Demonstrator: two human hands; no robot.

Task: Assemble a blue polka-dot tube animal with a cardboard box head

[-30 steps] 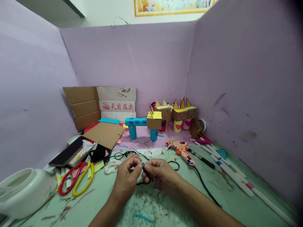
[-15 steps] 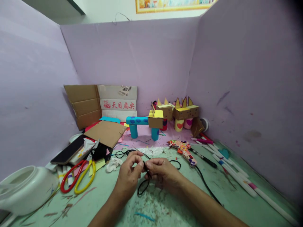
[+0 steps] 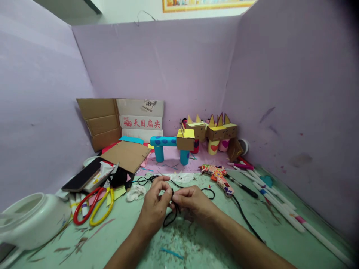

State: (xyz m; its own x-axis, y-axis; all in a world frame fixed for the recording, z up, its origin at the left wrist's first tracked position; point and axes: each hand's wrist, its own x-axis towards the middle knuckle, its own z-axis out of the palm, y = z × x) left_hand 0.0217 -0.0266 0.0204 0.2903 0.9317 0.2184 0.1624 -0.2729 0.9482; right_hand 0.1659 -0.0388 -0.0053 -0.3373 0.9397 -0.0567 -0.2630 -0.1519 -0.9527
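A thin black cord (image 3: pixel 169 220) is pinched between my two hands at the middle of the table, with a small loop hanging below the fingers. My left hand (image 3: pixel 156 200) has thumb and fingers closed on it, and my right hand (image 3: pixel 195 203) grips it by the fingertips close alongside. More of the cord lies in loops behind my hands. Beyond them stands a blue spotted figure (image 3: pixel 165 141) made of tubes, with a cardboard box head (image 3: pixel 185 141) topped in yellow. The exact spot where the fingers meet the cord is partly hidden.
To the left are red-and-yellow scissors (image 3: pixel 102 213), a white pot (image 3: pixel 30 220), a phone (image 3: pixel 82 175) and cardboard (image 3: pixel 127 155). A patterned glue gun (image 3: pixel 218 176) with a cable lies right, near several white sticks (image 3: pixel 280 205). More box-headed figures (image 3: pixel 215 134) stand behind.
Both hands stay close together on the cord, and its hanging loop has shifted slightly. The whole view has moved a little.
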